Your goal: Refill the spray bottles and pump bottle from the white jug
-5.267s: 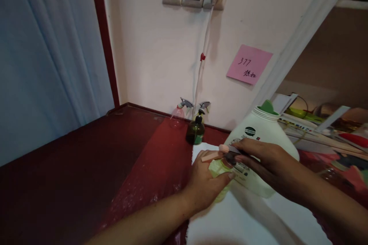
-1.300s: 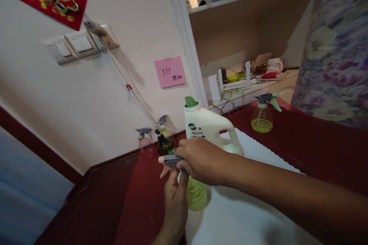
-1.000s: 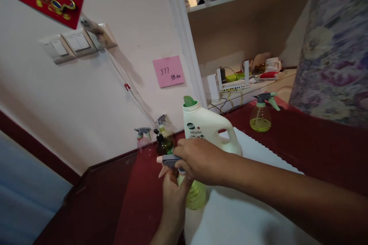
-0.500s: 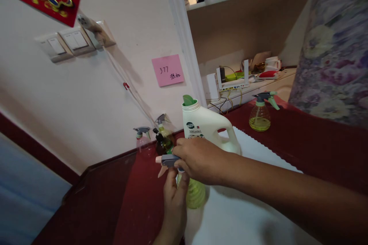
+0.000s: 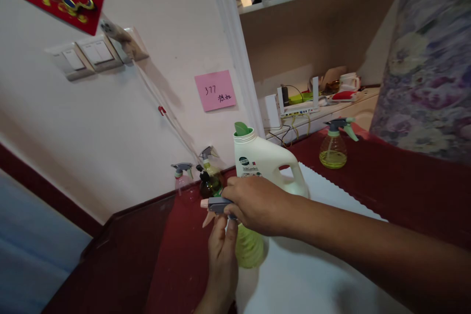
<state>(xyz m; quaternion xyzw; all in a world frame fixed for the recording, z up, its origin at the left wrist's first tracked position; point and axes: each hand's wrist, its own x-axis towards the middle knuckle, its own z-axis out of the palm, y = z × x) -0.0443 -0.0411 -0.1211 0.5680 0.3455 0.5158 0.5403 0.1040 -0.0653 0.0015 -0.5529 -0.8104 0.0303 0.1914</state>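
A ribbed spray bottle (image 5: 249, 248) with yellow-green liquid stands on the white sheet (image 5: 294, 274). On its top sits a grey trigger head (image 5: 219, 205) with a pink nozzle and lever, pointing left. My right hand (image 5: 257, 205) reaches across from the right, closed around the back of that head. From below, my left hand (image 5: 223, 255) pinches at the collar under the head, thumb and fingers close together; the neck is mostly hidden. Just behind my hands is a pale green jug (image 5: 268, 154), uncapped, with a green spout in its mouth.
Against the wall stand a pink spray bottle (image 5: 182, 181), a dark pump bottle (image 5: 209, 186) and another spray bottle (image 5: 206, 154). A clear spray bottle (image 5: 333, 152) with yellow liquid is at the right on the red table (image 5: 405, 186). A white router (image 5: 300, 108) lies behind.
My left thumb and fingers have shifted slightly left at the bottle's collar. The trigger head has moved a touch to the right under my right hand. The jug stays put.
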